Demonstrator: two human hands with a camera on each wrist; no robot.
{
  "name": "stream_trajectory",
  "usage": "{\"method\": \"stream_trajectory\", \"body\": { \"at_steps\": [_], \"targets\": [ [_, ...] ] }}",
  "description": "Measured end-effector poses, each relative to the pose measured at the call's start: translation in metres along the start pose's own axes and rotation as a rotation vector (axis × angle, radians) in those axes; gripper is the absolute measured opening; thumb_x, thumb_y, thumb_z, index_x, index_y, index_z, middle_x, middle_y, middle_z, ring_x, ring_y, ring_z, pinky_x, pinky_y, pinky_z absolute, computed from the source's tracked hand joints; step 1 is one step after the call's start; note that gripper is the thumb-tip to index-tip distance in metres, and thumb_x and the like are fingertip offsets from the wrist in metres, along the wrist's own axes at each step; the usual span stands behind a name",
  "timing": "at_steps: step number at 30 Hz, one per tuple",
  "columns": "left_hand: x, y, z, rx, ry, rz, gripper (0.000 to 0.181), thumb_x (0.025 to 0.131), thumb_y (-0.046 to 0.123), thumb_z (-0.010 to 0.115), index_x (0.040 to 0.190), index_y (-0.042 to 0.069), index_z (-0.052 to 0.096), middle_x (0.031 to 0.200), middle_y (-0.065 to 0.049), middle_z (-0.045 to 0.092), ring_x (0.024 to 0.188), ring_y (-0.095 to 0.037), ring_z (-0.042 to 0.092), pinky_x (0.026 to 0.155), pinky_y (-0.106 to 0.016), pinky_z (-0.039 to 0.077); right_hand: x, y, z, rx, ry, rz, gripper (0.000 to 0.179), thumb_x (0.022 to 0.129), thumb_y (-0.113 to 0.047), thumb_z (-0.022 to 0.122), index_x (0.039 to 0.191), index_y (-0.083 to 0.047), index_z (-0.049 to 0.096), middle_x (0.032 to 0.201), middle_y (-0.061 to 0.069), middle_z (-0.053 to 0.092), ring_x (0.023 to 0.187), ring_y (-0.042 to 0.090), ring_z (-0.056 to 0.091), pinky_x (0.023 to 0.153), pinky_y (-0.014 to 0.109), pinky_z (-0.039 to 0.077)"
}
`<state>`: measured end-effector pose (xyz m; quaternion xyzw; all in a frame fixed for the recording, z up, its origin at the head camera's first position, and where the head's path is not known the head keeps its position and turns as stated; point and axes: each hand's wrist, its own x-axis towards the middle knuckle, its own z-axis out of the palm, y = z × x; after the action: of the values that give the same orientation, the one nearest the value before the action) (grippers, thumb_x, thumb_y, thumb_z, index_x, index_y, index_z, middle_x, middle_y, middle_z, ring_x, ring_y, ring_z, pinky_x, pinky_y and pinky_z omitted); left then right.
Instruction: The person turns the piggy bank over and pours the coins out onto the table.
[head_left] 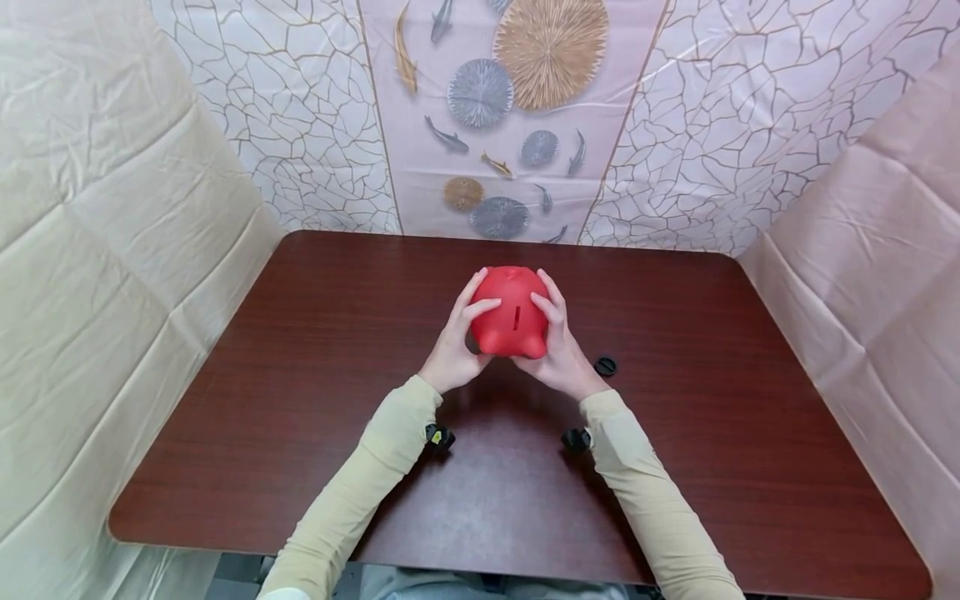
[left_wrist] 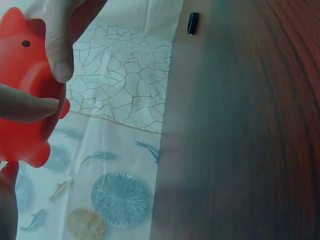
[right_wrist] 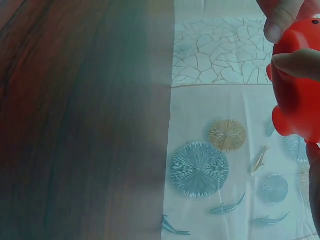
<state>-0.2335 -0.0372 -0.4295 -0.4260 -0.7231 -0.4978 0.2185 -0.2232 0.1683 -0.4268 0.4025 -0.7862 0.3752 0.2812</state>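
Note:
A red piggy bank [head_left: 510,292] is held up above the table between both hands, with its coin slot facing the head camera. My left hand [head_left: 454,343] grips its left side, fingers curled round it. From the opposite side my right hand [head_left: 558,350] grips it in much the same way. The left wrist view catches a black eye and an ear on the piggy bank [left_wrist: 30,70], with thumbs on its underside. Part of the piggy bank [right_wrist: 300,105] also shows at the right edge of the right wrist view. A small round black cap [head_left: 605,366] lies on the table, just right of my right hand.
The dark brown wooden table [head_left: 360,300] has rounded corners. A patterned cloth [head_left: 315,108] hangs behind its far edge, and pale cloth [head_left: 97,275] walls stand at both sides. Black wrist cameras are strapped at both sleeves.

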Motion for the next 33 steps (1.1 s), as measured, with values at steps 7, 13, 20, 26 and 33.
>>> {"method": "stream_trajectory", "body": {
  "at_steps": [7,13,20,26,33],
  "targets": [
    [-0.009,-0.002,-0.002,-0.025,-0.046,-0.146,0.095,0.064,0.005,0.088,0.145,0.015,0.039,0.159,-0.008,0.025,0.144,-0.025,0.032,0.1,-0.045,0.051,-0.007,-0.005,-0.007,0.125,-0.114,0.273,0.109,0.066,-0.008,0.087,0.151,-0.013,0.019,0.159,0.011,0.017,0.145,0.029,0.024,0.101,0.055,0.048],
    [-0.015,-0.002,-0.004,-0.101,-0.033,-0.229,0.097,0.064,0.013,0.091,0.147,0.018,0.04,0.157,-0.002,0.033,0.138,-0.022,0.043,0.098,-0.044,0.052,-0.009,-0.01,-0.011,0.137,-0.157,0.419,0.113,0.067,-0.016,0.088,0.154,-0.028,0.016,0.158,0.005,0.023,0.142,0.028,0.029,0.103,0.055,0.046],
    [-0.015,-0.001,-0.007,-0.113,-0.017,-0.373,0.095,0.064,0.02,0.091,0.145,0.03,0.043,0.145,0.003,0.051,0.116,-0.02,0.062,0.09,-0.033,0.057,-0.007,-0.013,-0.015,0.152,-0.18,0.591,0.106,0.07,-0.028,0.087,0.152,-0.037,0.02,0.151,0.002,0.038,0.135,0.027,0.041,0.101,0.055,0.048],
    [-0.016,0.0,-0.007,-0.109,-0.026,-0.545,0.086,0.066,0.03,0.09,0.14,0.042,0.046,0.129,0.003,0.062,0.098,-0.018,0.07,0.077,-0.03,0.06,-0.006,-0.013,-0.017,0.164,-0.204,0.684,0.099,0.072,-0.031,0.085,0.151,-0.032,0.026,0.144,0.005,0.047,0.127,0.027,0.05,0.095,0.052,0.053],
    [-0.016,0.0,-0.005,-0.127,-0.031,-0.687,0.077,0.07,0.035,0.086,0.139,0.032,0.05,0.13,0.0,0.063,0.1,-0.023,0.07,0.082,-0.035,0.06,-0.002,-0.015,-0.019,0.089,-0.277,0.778,0.088,0.076,-0.045,0.079,0.147,-0.026,0.032,0.135,0.006,0.056,0.119,0.028,0.057,0.092,0.048,0.055]
  ]
}}
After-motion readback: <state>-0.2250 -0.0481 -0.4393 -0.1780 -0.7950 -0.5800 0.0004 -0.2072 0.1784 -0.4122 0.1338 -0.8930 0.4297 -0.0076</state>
